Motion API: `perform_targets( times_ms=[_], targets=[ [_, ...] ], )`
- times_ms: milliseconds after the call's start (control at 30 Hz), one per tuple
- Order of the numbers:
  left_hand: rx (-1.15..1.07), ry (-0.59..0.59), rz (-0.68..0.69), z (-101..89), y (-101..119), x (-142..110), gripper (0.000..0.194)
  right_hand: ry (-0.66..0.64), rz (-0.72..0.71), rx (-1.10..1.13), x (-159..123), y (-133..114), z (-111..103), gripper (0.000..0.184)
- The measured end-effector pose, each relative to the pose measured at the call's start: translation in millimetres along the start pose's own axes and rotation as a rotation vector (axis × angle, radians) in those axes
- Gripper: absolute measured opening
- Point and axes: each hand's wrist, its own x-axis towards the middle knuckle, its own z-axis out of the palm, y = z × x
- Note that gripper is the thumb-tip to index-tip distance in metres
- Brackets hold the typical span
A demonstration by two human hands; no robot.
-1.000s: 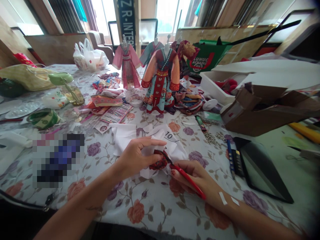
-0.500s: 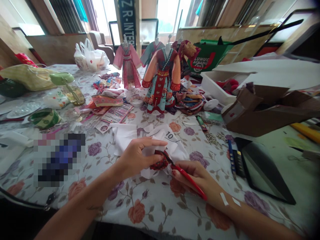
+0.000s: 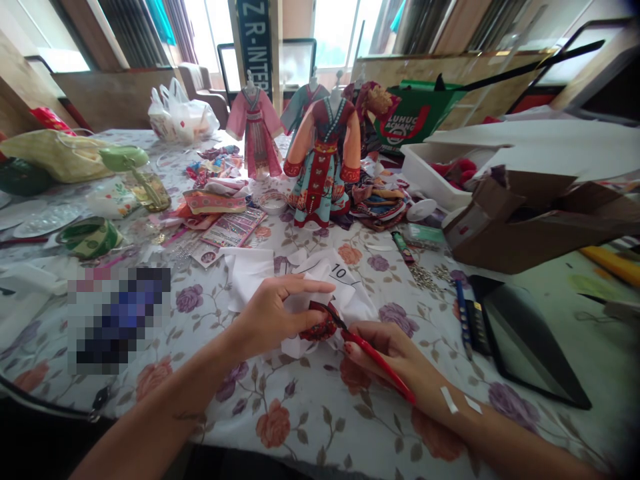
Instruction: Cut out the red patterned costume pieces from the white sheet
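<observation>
My left hand (image 3: 273, 310) is closed at the thumb and fingers on a small piece of dark red patterned fabric (image 3: 320, 330), with the index finger stretched over it. In my right hand (image 3: 377, 347) is a pair of red-handled pliers (image 3: 383, 365), gripped along the handles. Their dark, slender jaws reach onto the upper edge of the red fabric, beside my left thumb. Whether the jaws are closed on it I cannot tell. Beneath both lies crumpled white cloth (image 3: 250, 277) printed with a black "10".
Dressed doll stands, one in a red and turquoise robe (image 3: 320, 173), rise behind the cloth. A cardboard box (image 3: 500, 233) and a dark tablet (image 3: 535, 340) lie right. Left are a green tape roll (image 3: 90, 237), a jar (image 3: 147, 187) and a blurred-out item (image 3: 120, 320).
Both hands, the pliers and the red fabric stay almost where they were. My right hand and the pliers' handles have shifted only very slightly.
</observation>
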Motion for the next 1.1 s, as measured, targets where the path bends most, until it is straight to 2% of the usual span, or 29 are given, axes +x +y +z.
perform_targets(
  times_ms=[333, 500, 1100],
  targets=[
    [0.006, -0.003, -0.007, 0.7, 0.1, -0.3, 0.035, 0.001, 0.002, -0.035, 0.2, 2.6, -1.1, 0.037],
    [-0.012, -0.008, -0.024, 0.5, 0.2, 0.0, 0.034, -0.017, -0.005, 0.038, 0.8, 8.4, -1.4, 0.037],
    [-0.025, -0.015, -0.027, 0.1, 0.8, 0.2, 0.034, -0.008, 0.018, 0.030, 0.3, 1.1, 0.5, 0.037]
  ],
)
